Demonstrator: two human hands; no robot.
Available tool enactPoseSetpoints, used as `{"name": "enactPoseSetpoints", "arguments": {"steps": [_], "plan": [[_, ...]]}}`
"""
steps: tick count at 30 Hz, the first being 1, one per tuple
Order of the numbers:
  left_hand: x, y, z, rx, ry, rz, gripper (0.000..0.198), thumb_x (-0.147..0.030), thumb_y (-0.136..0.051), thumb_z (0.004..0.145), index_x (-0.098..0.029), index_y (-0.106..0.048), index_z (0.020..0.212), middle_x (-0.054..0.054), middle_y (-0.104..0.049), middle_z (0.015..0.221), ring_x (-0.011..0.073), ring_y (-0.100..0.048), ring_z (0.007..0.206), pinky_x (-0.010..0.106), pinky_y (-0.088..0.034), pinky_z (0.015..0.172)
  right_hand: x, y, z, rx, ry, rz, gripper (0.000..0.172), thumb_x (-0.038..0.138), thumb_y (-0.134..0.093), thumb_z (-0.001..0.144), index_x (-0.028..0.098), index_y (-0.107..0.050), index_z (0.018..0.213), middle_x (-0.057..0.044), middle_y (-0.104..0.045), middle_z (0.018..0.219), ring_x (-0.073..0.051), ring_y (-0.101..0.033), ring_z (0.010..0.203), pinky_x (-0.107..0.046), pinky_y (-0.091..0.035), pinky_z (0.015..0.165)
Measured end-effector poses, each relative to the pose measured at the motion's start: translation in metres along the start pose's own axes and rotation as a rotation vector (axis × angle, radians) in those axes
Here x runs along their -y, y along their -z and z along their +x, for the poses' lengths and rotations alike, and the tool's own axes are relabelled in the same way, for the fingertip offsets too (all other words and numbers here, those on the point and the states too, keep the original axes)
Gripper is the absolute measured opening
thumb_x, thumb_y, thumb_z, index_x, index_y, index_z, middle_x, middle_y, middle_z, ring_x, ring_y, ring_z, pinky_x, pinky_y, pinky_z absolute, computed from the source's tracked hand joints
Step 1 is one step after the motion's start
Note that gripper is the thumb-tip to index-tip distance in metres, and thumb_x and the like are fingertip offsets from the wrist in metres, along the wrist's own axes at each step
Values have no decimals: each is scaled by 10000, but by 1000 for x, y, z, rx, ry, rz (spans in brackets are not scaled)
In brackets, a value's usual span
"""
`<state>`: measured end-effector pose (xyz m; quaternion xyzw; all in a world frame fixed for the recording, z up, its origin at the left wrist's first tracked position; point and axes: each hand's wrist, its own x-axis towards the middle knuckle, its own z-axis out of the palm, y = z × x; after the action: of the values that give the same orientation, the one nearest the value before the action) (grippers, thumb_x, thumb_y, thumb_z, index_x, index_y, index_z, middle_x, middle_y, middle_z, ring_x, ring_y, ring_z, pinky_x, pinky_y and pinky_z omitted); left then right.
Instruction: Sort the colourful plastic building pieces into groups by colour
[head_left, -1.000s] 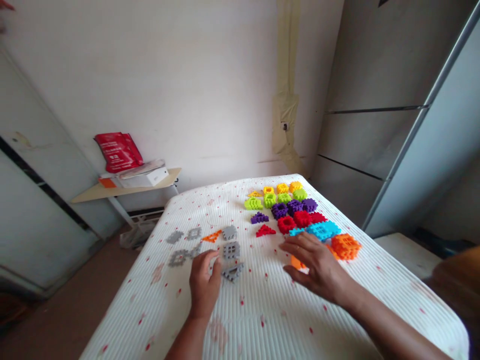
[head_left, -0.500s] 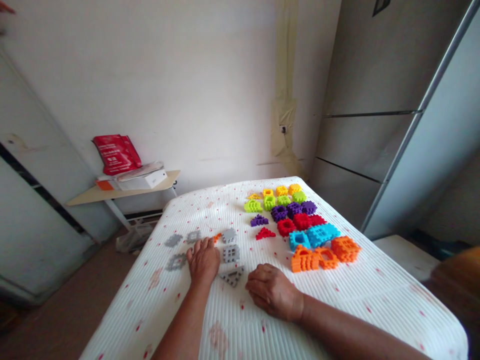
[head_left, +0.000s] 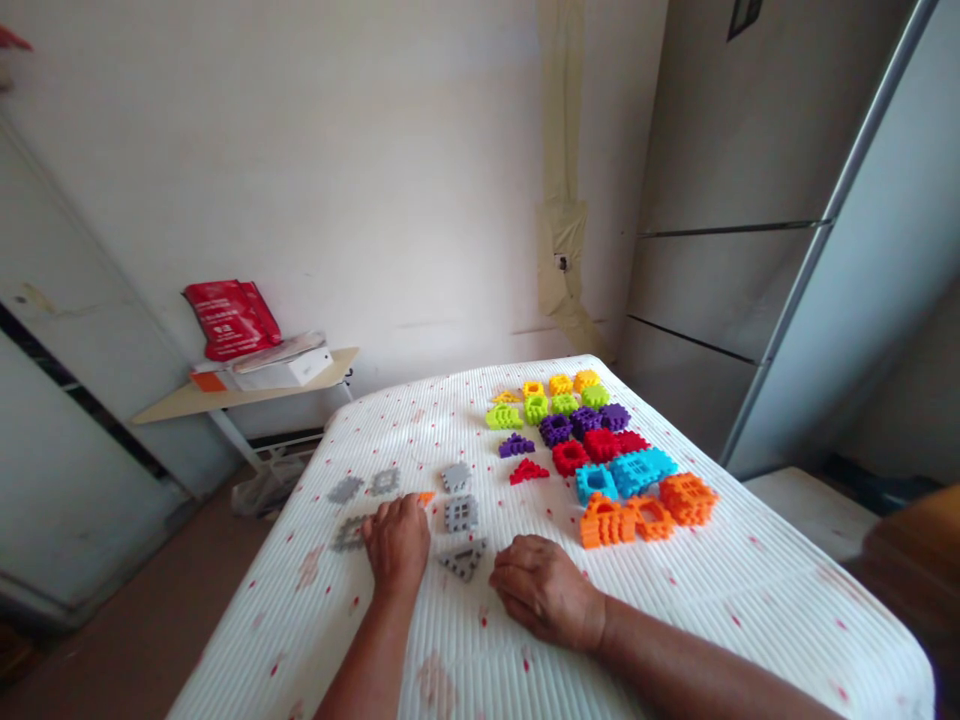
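Note:
My left hand (head_left: 397, 543) is closed over a small orange piece (head_left: 425, 497), whose end pokes out past the fingertips. Beside it lie a grey piece (head_left: 347, 534), partly covered by the hand, a grey window piece (head_left: 460, 514) and a grey triangle (head_left: 464, 560). Farther back are more grey pieces (head_left: 454, 477). My right hand (head_left: 541, 587) rests curled on the cloth, right of the triangle; what its fingers hold, if anything, is hidden.
Rows of orange (head_left: 688, 499), blue (head_left: 643, 470), red (head_left: 570, 457), purple (head_left: 556, 430), green (head_left: 535, 409) and yellow pieces (head_left: 559, 384) stand on the white cloth (head_left: 360, 640). A side table (head_left: 176, 401) carries red bags (head_left: 231, 320).
My left hand has drawn back slightly toward me and left, its fingers more bunched. My right hand has barely moved. The camera view has shifted slightly.

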<state>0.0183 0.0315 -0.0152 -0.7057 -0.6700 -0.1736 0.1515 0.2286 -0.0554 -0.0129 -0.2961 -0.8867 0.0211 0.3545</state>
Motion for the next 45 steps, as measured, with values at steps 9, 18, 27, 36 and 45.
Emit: {"name": "enactPoseSetpoints", "arguments": {"steps": [9,18,27,36,45], "plan": [[-11,12,-22,-290,-38,-527,355,-280,-332,876,-145,-631,1011,117,-675,900,233,-596,867,344,-447,803,1,4,-1,-118,-95,-18,347,189,-455,865,176,-461,1212,-107,-597,1078,-196,-546,927,-343,-482,782],[-52,33,-70,-167,7,-921,342,-316,-426,863,-164,-558,1139,109,-669,955,204,-644,837,319,-519,725,2,3,3,-121,-172,-92,324,316,-485,887,171,-495,1176,-100,-633,958,-210,-556,843,-350,-457,728],[-59,32,-74,-80,12,-993,345,-323,-431,863,-137,-571,1117,133,-684,984,220,-654,901,321,-529,750,1,-1,1,-192,-161,-117,308,356,-467,902,163,-512,1138,-81,-635,835,-200,-555,744,-328,-430,667],[-56,27,-75,-58,3,-1053,353,-346,-453,856,-151,-581,1121,133,-683,1022,227,-656,917,331,-532,773,6,9,0,-185,-182,-38,283,301,-517,877,182,-516,1133,-88,-640,977,-206,-566,861,-347,-454,739],[-52,29,-78,-78,-90,-1063,334,-324,-434,876,-146,-547,1136,82,-687,870,169,-659,753,280,-538,687,27,38,-11,-212,-214,-84,282,259,-519,876,181,-512,1147,-94,-633,990,-190,-576,863,-328,-488,749]]}}
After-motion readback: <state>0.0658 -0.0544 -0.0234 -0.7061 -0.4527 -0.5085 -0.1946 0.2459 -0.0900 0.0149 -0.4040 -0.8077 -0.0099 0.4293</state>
